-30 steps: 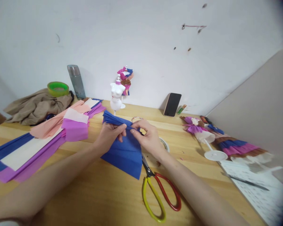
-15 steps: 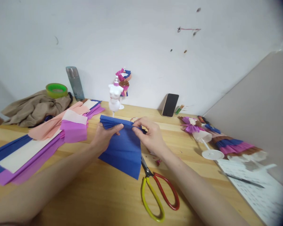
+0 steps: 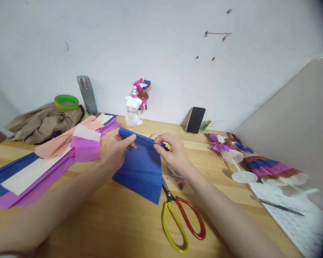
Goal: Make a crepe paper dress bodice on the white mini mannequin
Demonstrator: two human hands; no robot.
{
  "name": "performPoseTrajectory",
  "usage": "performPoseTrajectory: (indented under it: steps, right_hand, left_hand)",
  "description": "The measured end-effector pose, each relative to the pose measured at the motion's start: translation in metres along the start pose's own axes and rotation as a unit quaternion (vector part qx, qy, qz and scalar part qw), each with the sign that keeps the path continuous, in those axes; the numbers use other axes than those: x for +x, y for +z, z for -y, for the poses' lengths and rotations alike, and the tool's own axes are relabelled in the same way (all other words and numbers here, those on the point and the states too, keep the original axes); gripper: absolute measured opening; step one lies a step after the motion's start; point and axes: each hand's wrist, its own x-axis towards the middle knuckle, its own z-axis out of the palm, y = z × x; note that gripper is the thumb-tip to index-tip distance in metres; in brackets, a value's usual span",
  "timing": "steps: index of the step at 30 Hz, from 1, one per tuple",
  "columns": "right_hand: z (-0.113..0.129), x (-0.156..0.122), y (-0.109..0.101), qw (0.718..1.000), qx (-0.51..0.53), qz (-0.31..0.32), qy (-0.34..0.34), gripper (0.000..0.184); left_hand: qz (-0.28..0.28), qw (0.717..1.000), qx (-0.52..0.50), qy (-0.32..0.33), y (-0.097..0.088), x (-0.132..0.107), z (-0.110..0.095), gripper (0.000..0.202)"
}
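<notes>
Two hands pinch the pleated top edge of a blue paper sheet (image 3: 141,170), the left hand (image 3: 117,148) closed on its left end and the right hand (image 3: 173,152) on its right. The sheet slopes down onto the wooden counter (image 3: 118,222), its lower corner just beside the scissors (image 3: 177,215).

blue paper (image 3: 141,168) top fan closed, pleats gathered tight

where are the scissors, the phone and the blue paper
scissors (image 3: 169,196), head view, at the pivot
phone (image 3: 195,120), head view, middle of the dark screen
blue paper (image 3: 141,168), head view, flat part below the fold
</notes>
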Motion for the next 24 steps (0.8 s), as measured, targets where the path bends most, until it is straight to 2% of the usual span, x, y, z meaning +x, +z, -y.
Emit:
performPoseTrajectory:
  steps: [7, 10, 13, 15, 17, 20, 24]
  right_hand:
    - [-0.005, 0.002, -0.001, 0.998, 0.033, -0.003, 0.054, 0.008]
    - [-0.008, 0.003, -0.002, 0.997, 0.041, -0.008, 0.063, 0.008]
    - [-0.009, 0.004, -0.004, 0.998, 0.033, -0.024, 0.052, 0.007]
    - [-0.008, 0.005, -0.006, 0.999, 0.017, -0.032, 0.032, 0.008]
    - [-0.006, 0.006, -0.010, 0.999, -0.008, -0.032, 0.008, 0.009]
    - [-0.002, 0.007, -0.015, 0.998, -0.042, -0.030, -0.032, 0.010]
    - [0.000, 0.008, -0.018, 0.993, -0.082, -0.028, -0.076, 0.012]
  left_hand:
    - [-0.009, 0.999, -0.002, 0.041, -0.007, 0.011, -0.003, 0.036]
    - [0.025, 0.994, 0.053, 0.088, -0.013, 0.017, -0.008, 0.047]
    - [0.069, 0.971, 0.168, 0.154, -0.020, 0.023, -0.013, 0.042]
    - [0.071, 0.948, 0.237, 0.201, -0.024, 0.025, -0.015, 0.027]
    - [0.064, 0.929, 0.281, 0.234, -0.028, 0.026, -0.016, 0.021]
    - [0.056, 0.909, 0.323, 0.259, -0.032, 0.027, -0.018, 0.023]
    - [0.058, 0.884, 0.371, 0.279, -0.033, 0.028, -0.023, 0.014]
